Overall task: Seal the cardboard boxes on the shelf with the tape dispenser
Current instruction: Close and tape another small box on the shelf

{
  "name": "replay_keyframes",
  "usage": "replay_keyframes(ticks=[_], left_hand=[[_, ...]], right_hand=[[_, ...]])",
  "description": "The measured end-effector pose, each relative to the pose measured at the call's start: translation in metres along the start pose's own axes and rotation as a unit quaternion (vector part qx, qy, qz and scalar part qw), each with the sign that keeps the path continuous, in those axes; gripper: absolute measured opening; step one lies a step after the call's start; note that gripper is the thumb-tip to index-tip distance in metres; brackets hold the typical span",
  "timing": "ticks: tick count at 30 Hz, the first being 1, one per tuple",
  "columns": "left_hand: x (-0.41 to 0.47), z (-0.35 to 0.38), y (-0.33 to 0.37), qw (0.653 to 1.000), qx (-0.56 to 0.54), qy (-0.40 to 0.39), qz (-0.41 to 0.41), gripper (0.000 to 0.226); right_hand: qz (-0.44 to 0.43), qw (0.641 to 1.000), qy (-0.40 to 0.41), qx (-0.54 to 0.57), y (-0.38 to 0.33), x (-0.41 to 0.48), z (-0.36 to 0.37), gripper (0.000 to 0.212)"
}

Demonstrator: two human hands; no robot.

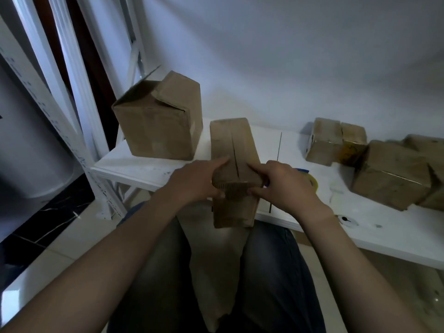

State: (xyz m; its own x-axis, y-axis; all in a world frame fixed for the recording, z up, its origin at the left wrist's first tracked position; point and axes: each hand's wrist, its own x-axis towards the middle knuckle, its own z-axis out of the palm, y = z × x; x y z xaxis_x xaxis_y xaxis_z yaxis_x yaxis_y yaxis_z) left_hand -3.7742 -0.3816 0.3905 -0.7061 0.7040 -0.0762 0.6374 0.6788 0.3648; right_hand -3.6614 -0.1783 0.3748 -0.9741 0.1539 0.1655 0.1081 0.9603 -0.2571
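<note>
From the head camera we look down on a white shelf board [149,169] with a long narrow brown cardboard box [234,145] lying in the middle, its length running away from us. An open seam between the two flaps runs along its top.

Our left hand [197,181] and right hand [286,183] both grip the near end of this box. The fingers lie on the top flaps on either side of the seam, and the thumbs press on the end face below. The hands are close together but do not touch.

To the far left stands a larger brown cardboard box with loose top flaps [158,121]. A cluster of taped brown cardboard boxes [394,174] lies to the right.

Just beyond the right hand, a blue and yellow tape dispenser [311,180] lies on the shelf, mostly hidden. Our legs in blue jeans [276,272] fill the near foreground.
</note>
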Motion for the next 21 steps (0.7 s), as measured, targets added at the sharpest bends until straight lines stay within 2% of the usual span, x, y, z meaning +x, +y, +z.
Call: replay_keyframes(ticks=[3,8,12,16,21], left_hand=[[0.019,-0.006,-0.003,0.999,0.038,0.036,0.0,0.089],[0.061,-0.009,-0.015,0.998,0.035,0.06,-0.004,0.084],[0.094,-0.009,-0.023,0.992,0.094,0.082,0.003,0.072],[0.122,-0.009,-0.026,0.988,0.101,0.115,0.012,0.064],[0.142,-0.006,-0.024,0.983,0.122,0.137,-0.002,0.064]], right_hand=[[0.007,0.999,0.026,-0.029,0.005,0.015,0.011,0.065],[0.03,0.997,0.051,-0.046,0.009,0.055,0.017,0.057],[0.062,0.995,0.052,-0.052,0.016,0.09,0.025,0.058],[0.085,0.995,0.046,-0.037,0.027,0.124,0.028,0.058],[0.079,0.996,-0.028,0.017,0.059,0.142,0.011,0.087]])
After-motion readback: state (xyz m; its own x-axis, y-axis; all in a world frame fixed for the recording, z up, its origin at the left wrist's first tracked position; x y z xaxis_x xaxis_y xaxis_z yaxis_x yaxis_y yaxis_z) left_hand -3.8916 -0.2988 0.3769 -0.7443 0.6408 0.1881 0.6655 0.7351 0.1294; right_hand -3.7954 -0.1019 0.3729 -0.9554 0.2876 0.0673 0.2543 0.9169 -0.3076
